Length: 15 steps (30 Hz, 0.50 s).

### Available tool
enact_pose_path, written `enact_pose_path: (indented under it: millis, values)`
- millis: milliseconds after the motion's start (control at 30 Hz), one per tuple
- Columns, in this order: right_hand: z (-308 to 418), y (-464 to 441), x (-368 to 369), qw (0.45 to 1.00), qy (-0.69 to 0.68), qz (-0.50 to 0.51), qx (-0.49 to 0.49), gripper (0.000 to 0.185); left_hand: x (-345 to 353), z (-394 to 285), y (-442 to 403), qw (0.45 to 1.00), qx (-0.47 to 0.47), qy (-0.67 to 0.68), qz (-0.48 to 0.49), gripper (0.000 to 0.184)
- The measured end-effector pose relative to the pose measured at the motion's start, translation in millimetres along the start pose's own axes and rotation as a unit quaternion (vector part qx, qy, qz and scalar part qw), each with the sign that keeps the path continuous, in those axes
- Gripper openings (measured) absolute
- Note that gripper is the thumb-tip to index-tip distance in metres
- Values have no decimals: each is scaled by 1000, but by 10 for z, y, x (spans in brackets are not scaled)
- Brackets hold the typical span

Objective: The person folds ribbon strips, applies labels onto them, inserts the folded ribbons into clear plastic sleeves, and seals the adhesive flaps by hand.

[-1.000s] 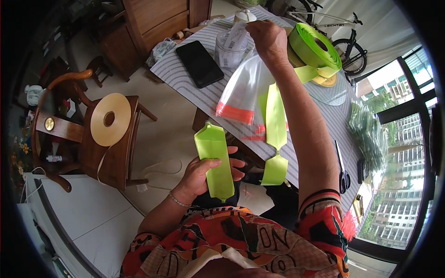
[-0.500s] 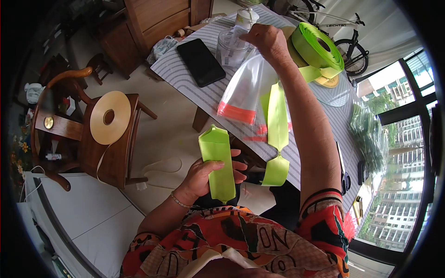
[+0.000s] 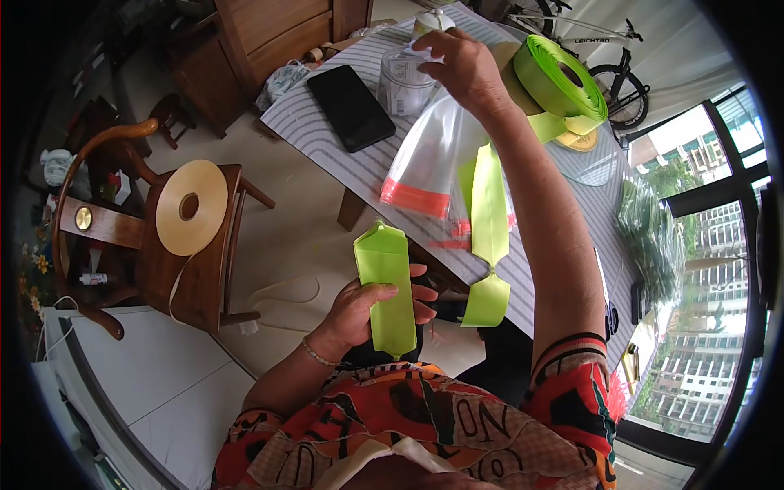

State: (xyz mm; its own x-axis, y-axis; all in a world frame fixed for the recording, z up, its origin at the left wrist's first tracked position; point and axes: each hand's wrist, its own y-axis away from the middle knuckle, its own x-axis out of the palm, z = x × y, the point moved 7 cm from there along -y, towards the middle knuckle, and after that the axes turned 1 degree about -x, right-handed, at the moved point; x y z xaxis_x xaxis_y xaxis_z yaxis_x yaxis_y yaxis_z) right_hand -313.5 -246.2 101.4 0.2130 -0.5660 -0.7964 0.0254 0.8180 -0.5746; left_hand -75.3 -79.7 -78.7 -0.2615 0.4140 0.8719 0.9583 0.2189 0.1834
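Left hand (image 3: 351, 314), centre-bottom of frame: grip pinching a folded green piece (image 3: 388, 286), thumb across its face, fingers behind; the piece stood nearly upright in the picture. Right hand (image 3: 469, 73), upper centre: grip spread, thumb and index apart near the rim of a clear jar (image 3: 404, 86); contact with the jar could not be told. Striped counter (image 3: 298, 114) ran from upper centre toward lower right. On it, left of the jar, lay a black phone (image 3: 351, 108); below the right hand, a clear bag (image 3: 429, 163) with a red band. A green strip (image 3: 490, 208), narrowed to a twist low down, hung beside the right forearm. Green ribbon roll (image 3: 539, 77) sat at upper right, cream roll (image 3: 173, 216) on the chair (image 3: 192, 286) at left
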Motion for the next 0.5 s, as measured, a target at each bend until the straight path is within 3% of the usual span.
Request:
enact_pose_path:
  millis: [100, 500]
  values:
    - [231, -85, 51, 995, 73, 31, -60, 33, -9, -3, 3, 1000, -2, 6, 3, 50]
    - [97, -282, 311, 992, 74, 74, -76, 17, -82, 45, -18, 999, -11, 31, 15, 52]
